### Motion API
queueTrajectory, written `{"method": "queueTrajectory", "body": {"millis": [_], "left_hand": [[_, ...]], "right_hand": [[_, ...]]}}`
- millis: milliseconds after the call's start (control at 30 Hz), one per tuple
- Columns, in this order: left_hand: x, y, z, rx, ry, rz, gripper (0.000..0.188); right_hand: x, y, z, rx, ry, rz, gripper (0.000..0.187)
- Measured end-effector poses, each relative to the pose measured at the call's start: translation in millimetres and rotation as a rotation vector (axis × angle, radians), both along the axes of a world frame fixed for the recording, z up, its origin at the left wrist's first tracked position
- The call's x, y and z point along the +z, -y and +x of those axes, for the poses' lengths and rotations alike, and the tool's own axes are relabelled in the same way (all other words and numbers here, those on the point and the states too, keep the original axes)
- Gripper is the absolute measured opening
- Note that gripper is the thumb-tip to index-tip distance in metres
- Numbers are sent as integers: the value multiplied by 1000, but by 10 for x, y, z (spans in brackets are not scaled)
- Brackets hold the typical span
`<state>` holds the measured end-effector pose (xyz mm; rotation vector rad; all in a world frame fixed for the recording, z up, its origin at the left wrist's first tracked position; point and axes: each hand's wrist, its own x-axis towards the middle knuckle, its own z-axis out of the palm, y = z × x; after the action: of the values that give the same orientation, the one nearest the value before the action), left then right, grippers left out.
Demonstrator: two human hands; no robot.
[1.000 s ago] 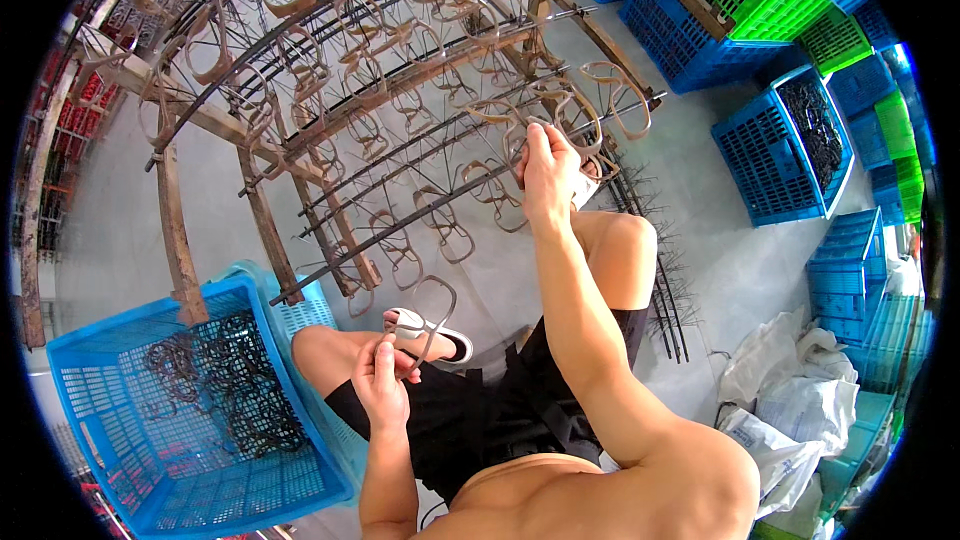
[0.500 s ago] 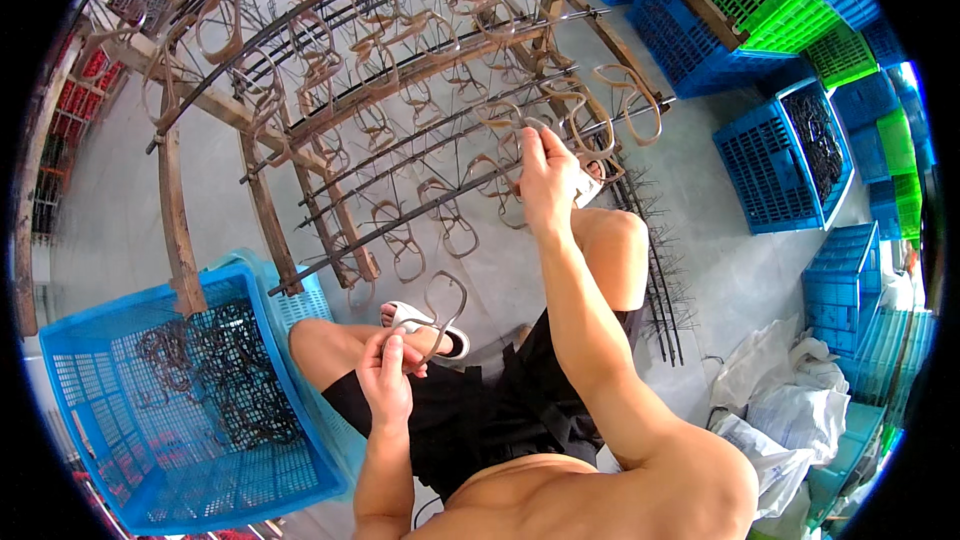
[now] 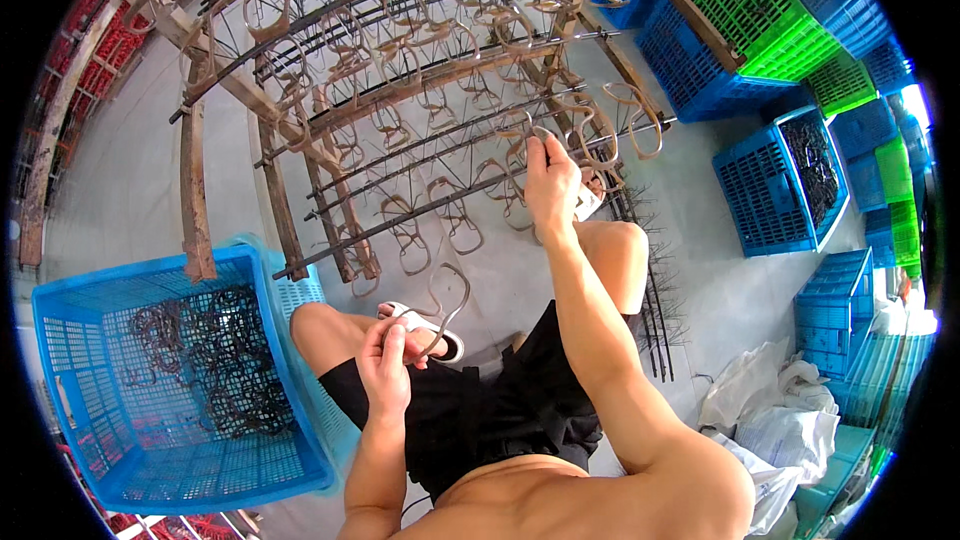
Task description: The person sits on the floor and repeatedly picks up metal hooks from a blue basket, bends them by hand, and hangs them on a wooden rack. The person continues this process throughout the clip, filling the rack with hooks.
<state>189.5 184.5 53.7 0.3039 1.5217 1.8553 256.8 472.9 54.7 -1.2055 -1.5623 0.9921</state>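
My left hand (image 3: 386, 368) is closed around one end of a greyish-brown eyeglass frame (image 3: 466, 290), whose open rims point up and away above my lap. My right hand (image 3: 552, 190) reaches forward to the rack, thumb and fingers pinched on another eyeglass frame (image 3: 541, 130) by the rods. My fingers hide part of that frame, and I cannot tell whether it hangs on the rack. Several similar frames hang from the dark rods of the wooden rack (image 3: 420, 90), a pair of them (image 3: 632, 120) just right of my right hand.
On my left stands a blue plastic basket (image 3: 70, 340) holding a heap of dark frames (image 3: 215, 360). Blue and green crates (image 3: 745, 5) are stacked at the far right, near a blue crate of dark pieces (image 3: 760, 190). White sacks (image 3: 790, 440) lie lower right. Thin spiked rods (image 3: 655, 340) lie beside my right knee.
The view has shifted slightly, so the rack and basket sit a little differently. My hands keep their grips; the frame in my left hand is turned slightly.
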Motion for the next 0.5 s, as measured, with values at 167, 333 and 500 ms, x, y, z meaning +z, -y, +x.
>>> {"method": "queueTrajectory", "body": {"millis": [167, 333, 500], "left_hand": [[100, -20, 67, -5, -7, 29, 20], [150, -37, 101, -48, 18, 76, 19], [185, -70, 165, -71, 49, 62, 19]], "right_hand": [[-36, -27, -44, -60, -44, 47, 22], [-5, -77, 22, 43, -14, 27, 23], [-56, -27, -60, 19, -84, 7, 22]]}}
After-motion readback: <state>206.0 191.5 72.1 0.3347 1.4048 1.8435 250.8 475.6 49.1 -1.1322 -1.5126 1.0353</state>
